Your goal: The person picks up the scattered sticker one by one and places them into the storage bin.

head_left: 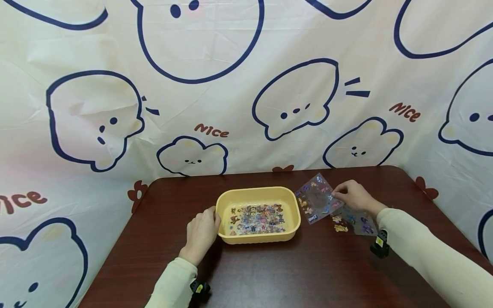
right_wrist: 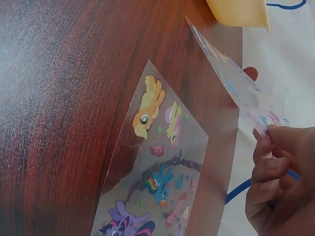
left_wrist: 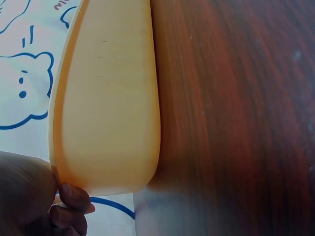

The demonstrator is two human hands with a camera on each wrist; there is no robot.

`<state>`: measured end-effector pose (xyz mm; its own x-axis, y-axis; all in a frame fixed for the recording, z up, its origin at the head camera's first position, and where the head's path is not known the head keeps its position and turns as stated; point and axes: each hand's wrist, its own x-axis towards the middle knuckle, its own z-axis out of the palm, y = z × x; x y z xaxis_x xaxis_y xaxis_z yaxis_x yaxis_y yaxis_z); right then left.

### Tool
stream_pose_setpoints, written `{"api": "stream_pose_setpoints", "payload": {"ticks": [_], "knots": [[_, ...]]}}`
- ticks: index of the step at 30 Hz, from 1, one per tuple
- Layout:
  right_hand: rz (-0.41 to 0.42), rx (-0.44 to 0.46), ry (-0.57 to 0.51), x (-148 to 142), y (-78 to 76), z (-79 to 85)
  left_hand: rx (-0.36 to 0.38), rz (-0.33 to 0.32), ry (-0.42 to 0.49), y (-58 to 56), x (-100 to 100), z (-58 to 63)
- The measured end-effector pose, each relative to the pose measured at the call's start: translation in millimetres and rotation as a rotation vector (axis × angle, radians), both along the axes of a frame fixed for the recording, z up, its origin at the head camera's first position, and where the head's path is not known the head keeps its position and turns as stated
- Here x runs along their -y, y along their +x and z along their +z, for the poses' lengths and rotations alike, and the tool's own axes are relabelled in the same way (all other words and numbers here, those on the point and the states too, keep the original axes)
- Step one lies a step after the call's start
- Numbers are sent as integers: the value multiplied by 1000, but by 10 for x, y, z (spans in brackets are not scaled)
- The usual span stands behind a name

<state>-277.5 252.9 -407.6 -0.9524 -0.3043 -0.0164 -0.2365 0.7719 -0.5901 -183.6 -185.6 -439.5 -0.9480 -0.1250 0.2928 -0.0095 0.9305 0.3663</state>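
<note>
A yellow plastic basin [head_left: 258,240] stands on the table, with many small colourful stickers [head_left: 258,220] over its bottom. My left hand [head_left: 202,233] grips the basin's left rim, fingers curled at the corner in the left wrist view. My right hand [head_left: 356,196] pinches the edge of a clear sticker sheet [head_left: 317,199] between thumb and fingertips. That sheet is raised and tilted just right of the basin. Below the right hand, a second clear sticker sheet [right_wrist: 157,157] with cartoon ponies lies on the table, partly hidden by the hand and sleeve in the head view.
The dark brown wooden table [head_left: 269,273] ends at a back edge against a white cloth [head_left: 239,107] printed with blue cartoon outlines. The cloth also hangs along both sides. A dark camera band sits on each wrist.
</note>
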Motion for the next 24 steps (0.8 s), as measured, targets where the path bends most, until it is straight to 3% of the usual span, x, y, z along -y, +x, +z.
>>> {"api": "stream_pose_setpoints", "payload": {"ticks": [12, 24], "knots": [[-33, -1, -61, -72, 42, 62, 4, 6, -1, 5, -5, 6], [-45, -68, -64, -68, 31, 173, 18, 2, 5, 4, -8, 15]]}}
